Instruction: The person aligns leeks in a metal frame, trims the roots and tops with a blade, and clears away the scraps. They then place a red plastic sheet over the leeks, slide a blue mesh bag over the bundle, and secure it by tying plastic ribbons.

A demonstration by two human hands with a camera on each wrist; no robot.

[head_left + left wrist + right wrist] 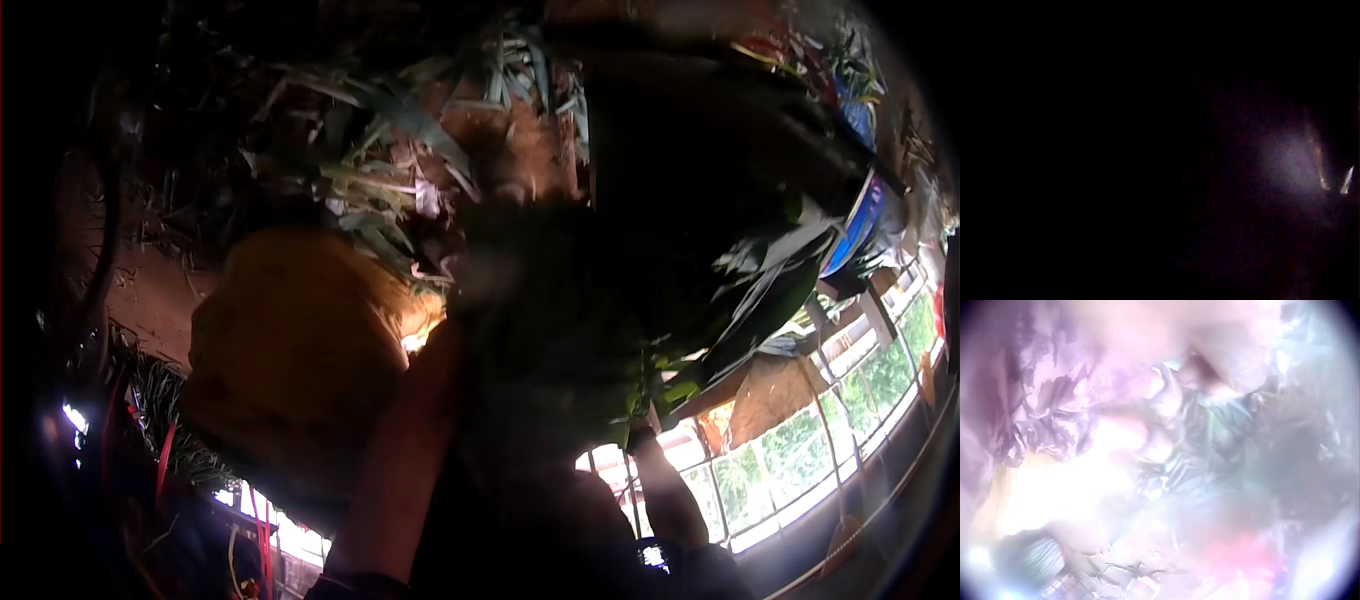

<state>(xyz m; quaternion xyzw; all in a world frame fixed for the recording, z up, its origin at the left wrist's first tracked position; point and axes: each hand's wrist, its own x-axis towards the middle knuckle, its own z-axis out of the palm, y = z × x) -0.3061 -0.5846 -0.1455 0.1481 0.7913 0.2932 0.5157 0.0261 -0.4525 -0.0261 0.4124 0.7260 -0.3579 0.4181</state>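
Observation:
Deep shade covers much of the head view. My left forearm (395,480) reaches up from the bottom beside a bulky yellow-brown cloth (290,320); the left hand is lost in the dark beyond it, and the left wrist view is nearly black. At the lower right, my right forearm (670,495), with a lit watch (655,555), runs up to green leaves (655,385). Washed-out light fills the right wrist view, where bent fingers (1229,362) of my right hand (1147,347) hold shiny leafy material (1222,422). Patterned purple cloth (1054,406) hangs to the left.
Long cut leaves (400,130) lie strewn over brown ground (150,305). A barred opening (760,475) lets bright light in at the lower right. Something blue (857,230) stands at the right, and red straps (166,460) hang at the lower left.

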